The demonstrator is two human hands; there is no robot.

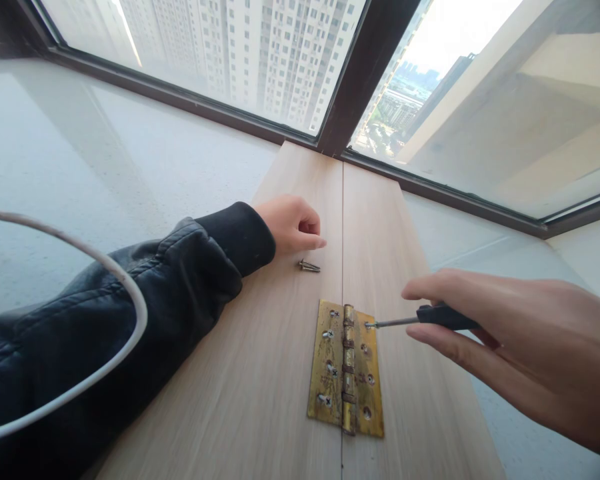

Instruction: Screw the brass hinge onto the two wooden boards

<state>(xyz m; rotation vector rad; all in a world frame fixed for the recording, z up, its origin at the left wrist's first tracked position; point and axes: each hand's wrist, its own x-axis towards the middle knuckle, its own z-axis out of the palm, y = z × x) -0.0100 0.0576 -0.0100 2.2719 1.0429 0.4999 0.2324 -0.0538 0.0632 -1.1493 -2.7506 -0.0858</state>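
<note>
Evidently mid-screwing — right hand pinches a screwdriver, tip on the brass hinge — left hand curled beside a loose screw.

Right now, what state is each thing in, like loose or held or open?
Hinge, opened flat across the seam of the boards.
Loose screw, lying on its side, untouched.
Screwdriver, held, tip on the hinge.
Left hand, curled, resting on the boards.
Right hand, gripping the screwdriver.
</note>
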